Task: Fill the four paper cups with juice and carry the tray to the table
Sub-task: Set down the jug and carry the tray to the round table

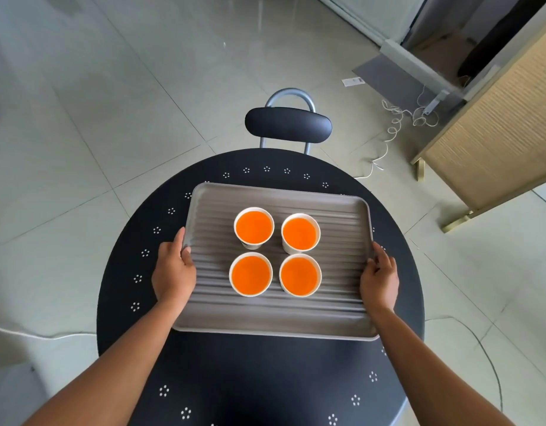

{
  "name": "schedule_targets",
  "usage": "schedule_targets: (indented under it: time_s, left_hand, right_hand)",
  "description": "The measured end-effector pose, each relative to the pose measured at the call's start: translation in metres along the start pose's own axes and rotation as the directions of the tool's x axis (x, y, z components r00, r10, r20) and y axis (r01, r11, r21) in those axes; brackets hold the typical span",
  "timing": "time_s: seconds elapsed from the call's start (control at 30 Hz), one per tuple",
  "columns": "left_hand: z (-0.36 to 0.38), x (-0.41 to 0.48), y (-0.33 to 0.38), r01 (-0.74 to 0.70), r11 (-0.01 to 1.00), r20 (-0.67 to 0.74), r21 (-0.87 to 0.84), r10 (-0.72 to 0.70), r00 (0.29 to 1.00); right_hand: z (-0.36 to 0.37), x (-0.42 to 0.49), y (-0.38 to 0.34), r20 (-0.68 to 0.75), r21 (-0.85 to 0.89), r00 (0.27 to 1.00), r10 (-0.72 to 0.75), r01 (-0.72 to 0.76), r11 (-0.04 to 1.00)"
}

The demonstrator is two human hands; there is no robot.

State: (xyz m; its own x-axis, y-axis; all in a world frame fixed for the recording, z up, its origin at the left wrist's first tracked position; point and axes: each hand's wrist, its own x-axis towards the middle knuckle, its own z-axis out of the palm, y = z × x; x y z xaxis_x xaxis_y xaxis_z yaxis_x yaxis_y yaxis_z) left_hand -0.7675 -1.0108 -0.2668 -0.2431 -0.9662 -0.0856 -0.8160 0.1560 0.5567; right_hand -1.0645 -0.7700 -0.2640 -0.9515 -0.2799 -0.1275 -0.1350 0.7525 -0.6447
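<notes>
tray | lies on round black table | four paper cups stand two-by-two at its centre, full of orange juice | left hand grips left rim, thumb inside | right hand grips right rim | chair beyond table

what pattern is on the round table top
Black with small white dot-flower clusters around the round table, seen in the head view.

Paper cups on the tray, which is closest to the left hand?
The near-left cup, in the row nearer the person, on the side of the left hand; the other three stand farther off.
</notes>
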Motion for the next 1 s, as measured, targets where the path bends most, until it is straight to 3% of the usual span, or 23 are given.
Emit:
schedule_targets:
  time_s: [0.27, 0.57, 0.67, 0.77, 0.9, 1.0]
  left_hand:
    - [0.003, 0.0, -0.003, -0.076, 0.982, -0.014, 0.171, 0.079, 0.997]
    - [-0.005, -0.002, -0.003, -0.059, 0.974, 0.1, 0.22, 0.038, 0.994]
    - [-0.017, -0.005, -0.002, -0.057, 0.969, 0.166, 0.239, 0.017, 0.986]
    - [-0.029, -0.019, -0.006, -0.094, 0.969, 0.139, 0.227, 0.063, 0.988]
    - [-0.038, -0.058, -0.018, -0.239, 0.945, 0.064, 0.225, 0.23, 0.971]
    - [-0.036, -0.097, -0.029, -0.357, 0.9, 0.077, 0.251, 0.35, 0.934]
  right_hand:
    - [0.002, 0.003, -0.001, 0.047, -0.188, 0.998, -0.051, 0.059, 0.98]
    - [-0.006, 0.002, -0.003, 0.135, -0.166, 0.991, -0.022, 0.045, 0.985]
    - [-0.014, -0.001, -0.008, 0.199, -0.241, 0.98, -0.002, 0.051, 0.969]
    - [-0.025, -0.016, -0.016, 0.16, -0.31, 0.987, -0.03, 0.079, 0.947]
    - [-0.051, -0.057, -0.034, 0.052, -0.188, 0.984, -0.173, 0.179, 0.966]
    - [-0.083, -0.089, -0.063, -0.031, 0.043, 0.961, -0.276, 0.277, 0.96]
